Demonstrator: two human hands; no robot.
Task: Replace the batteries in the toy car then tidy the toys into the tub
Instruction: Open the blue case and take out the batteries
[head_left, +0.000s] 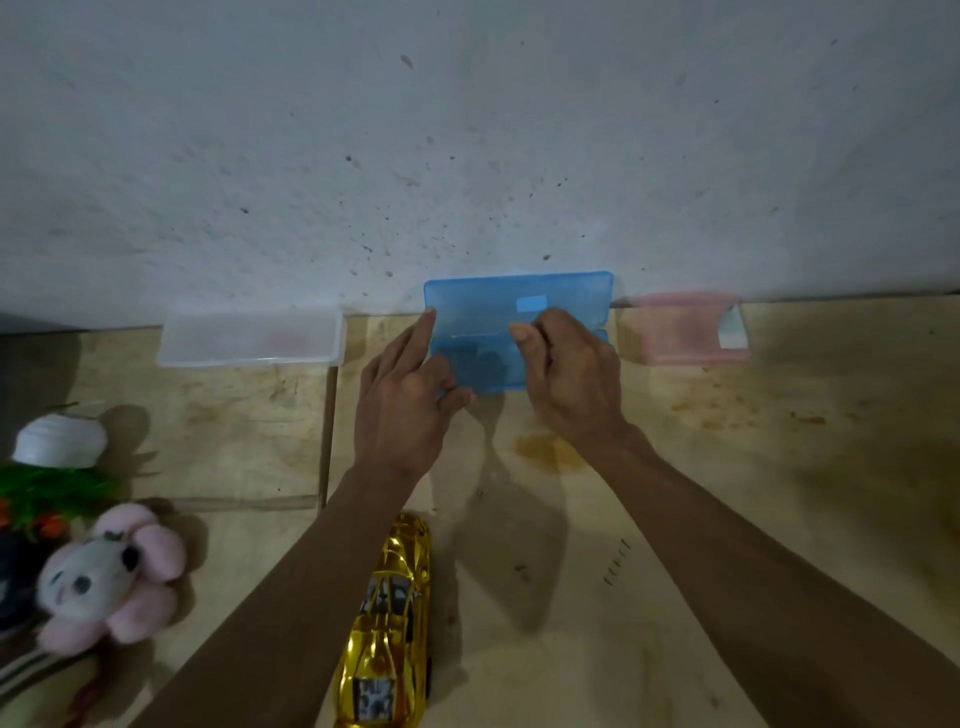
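Blue see-through plastic box (488, 332) is gripped at its corner by the left hand (402, 410) and pinched by the right hand (569, 374), beyond the shiny gold toy car (387, 629).

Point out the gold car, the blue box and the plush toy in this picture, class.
gold car (387, 629): head view, on its roof.
blue box (483, 306): head view, on its raised lid.
plush toy (93, 574): head view, on its white face.
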